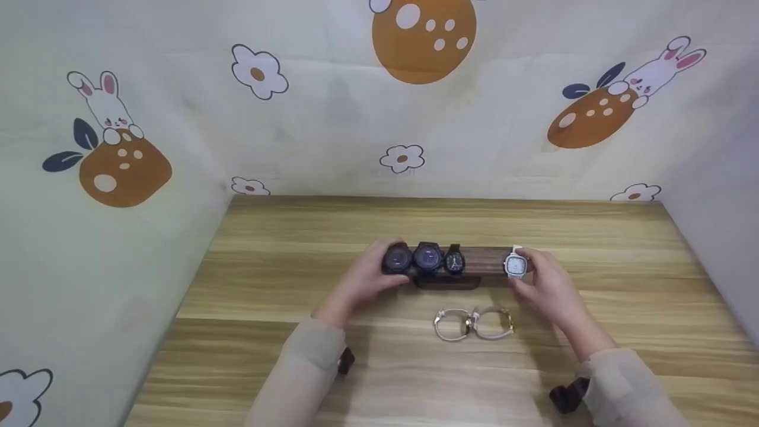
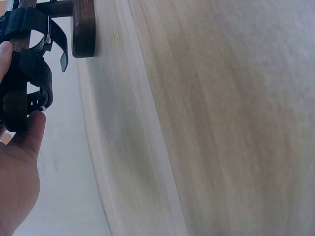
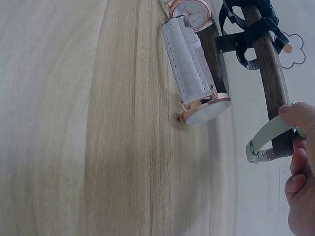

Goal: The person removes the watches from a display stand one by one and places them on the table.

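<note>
A dark wooden watch stand (image 1: 483,261) has a horizontal bar above a short base (image 1: 447,283). Two bulky black watches, the outer one (image 1: 397,258) and its neighbour (image 1: 428,257), circle the bar's left part beside a smaller black watch (image 1: 455,261). My left hand (image 1: 367,279) grips the outer black watch at the bar's left end, thumb on the near side. At the opposite end, my right hand (image 1: 551,290) holds a pale green watch (image 1: 516,265) around the bar between thumb and fingers. The left wrist view shows the black strap (image 2: 37,73) hanging below the bar.
Two light-strapped watches, one on the left (image 1: 453,340) and one on the right (image 1: 492,337), lie on their sides on the wooden table (image 1: 267,350) in front of the stand. A patterned cloth (image 1: 320,130) hangs behind and beside the table.
</note>
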A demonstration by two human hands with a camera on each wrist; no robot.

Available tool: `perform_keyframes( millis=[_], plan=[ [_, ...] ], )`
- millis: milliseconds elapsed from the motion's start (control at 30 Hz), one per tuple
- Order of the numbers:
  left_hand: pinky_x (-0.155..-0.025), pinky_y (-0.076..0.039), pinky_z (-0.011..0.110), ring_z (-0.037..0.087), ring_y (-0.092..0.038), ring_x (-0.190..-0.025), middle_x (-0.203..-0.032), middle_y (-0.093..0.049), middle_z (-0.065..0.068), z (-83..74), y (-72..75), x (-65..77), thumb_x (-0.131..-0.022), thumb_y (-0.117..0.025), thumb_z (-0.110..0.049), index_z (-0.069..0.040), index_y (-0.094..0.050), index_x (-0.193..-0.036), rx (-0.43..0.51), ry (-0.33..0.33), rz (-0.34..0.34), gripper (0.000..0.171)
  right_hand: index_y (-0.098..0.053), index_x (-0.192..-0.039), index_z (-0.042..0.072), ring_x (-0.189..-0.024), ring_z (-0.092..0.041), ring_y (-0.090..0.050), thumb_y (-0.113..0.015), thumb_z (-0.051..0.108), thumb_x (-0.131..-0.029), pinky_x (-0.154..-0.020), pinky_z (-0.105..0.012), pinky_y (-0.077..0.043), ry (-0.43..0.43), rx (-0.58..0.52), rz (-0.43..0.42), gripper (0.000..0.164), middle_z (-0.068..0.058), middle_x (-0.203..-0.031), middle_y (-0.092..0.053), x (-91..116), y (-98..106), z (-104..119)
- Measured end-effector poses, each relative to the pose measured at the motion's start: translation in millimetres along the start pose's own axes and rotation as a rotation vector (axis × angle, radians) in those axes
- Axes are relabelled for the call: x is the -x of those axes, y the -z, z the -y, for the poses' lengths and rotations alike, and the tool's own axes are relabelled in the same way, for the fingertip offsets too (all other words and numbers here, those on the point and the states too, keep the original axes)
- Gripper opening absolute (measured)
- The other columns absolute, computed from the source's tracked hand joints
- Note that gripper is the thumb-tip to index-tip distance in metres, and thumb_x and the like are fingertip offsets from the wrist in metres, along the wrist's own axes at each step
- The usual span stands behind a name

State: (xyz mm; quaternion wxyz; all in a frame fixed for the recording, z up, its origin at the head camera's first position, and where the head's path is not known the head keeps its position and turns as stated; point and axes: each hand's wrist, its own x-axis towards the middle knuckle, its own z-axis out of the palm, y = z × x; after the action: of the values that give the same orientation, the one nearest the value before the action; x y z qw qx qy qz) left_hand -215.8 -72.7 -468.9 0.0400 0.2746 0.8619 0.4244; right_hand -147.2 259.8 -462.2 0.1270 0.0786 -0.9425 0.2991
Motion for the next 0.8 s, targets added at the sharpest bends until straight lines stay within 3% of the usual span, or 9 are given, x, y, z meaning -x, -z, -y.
perform_keyframes(
  millis=[400, 567, 800],
  plan=[
    [-0.105, -0.034, 0.042, 0.028, -0.046, -0.121, -0.134, -0.046, 0.015, -1.0, 0.8, 1.5, -0.074, -0.078, -0.023, -0.004, -0.042, -0.136, -0.005, 0.004, -0.004, 0.074, -0.051, -0.122, -0.007, -0.088, -0.032, -0.053, -0.073, 0.004, -0.075, -0.078, -0.049, -0.046, -0.014, -0.022, -0.013, 0.054, -0.023, -0.103, -0.056, 1.2, -0.6, -2.5],
    [-0.103, -0.037, 0.042, 0.029, -0.047, -0.118, -0.131, -0.048, 0.015, -0.7, 1.0, 1.6, -0.074, -0.078, -0.023, -0.005, -0.043, -0.135, -0.023, -0.005, -0.006, 0.073, -0.052, -0.120, -0.009, -0.082, -0.029, -0.052, -0.075, 0.001, -0.072, -0.071, -0.045, -0.046, 0.029, -0.001, -0.037, 0.054, -0.022, -0.097, -0.058, 0.2, -1.2, -3.3],
    [-0.103, -0.036, 0.042, 0.029, -0.047, -0.118, -0.130, -0.048, 0.016, -1.5, 1.7, 1.4, -0.075, -0.078, -0.023, -0.002, -0.042, -0.135, -0.018, -0.006, 0.002, 0.073, -0.050, -0.125, -0.010, -0.089, -0.033, -0.052, -0.074, 0.003, -0.074, -0.077, -0.049, -0.046, 0.020, 0.008, -0.011, 0.058, -0.026, -0.104, -0.058, -1.1, 0.1, -3.2]
  ],
)
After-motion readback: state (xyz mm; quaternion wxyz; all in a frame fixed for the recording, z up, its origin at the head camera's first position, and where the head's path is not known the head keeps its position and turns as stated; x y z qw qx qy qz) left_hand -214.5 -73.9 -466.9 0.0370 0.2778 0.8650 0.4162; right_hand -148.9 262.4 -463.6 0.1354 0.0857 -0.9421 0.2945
